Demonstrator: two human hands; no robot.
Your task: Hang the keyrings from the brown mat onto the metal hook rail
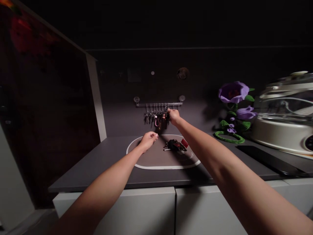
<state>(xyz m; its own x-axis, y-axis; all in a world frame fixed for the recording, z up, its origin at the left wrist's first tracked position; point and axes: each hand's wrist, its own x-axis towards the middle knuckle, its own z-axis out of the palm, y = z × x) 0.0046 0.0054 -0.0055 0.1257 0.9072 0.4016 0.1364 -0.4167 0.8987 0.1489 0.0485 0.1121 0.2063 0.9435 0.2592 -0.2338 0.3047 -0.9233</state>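
A clear rail (158, 104) on the back wall carries several hooks with keys (149, 117) hanging in a row, one with a pink strap (156, 121). At the right part of this row, my right hand (173, 116) is closed on a key ring (166, 108) with dark keys below it. My left hand (148, 140) hovers over the left of the mat, its fingers curled together; whatever they hold, if anything, is hidden. On the brown mat (151, 160) with a white rim lies a bunch of keys (174, 145) with a red tag (184, 143), below my right hand.
To the right stand a purple crocheted flower (234, 92) with a green ring base and a cream appliance with a clear lid (281, 127). A flat black object (267, 160) lies before it on the dark countertop (97, 166). White cabinet fronts (141, 209) are below.
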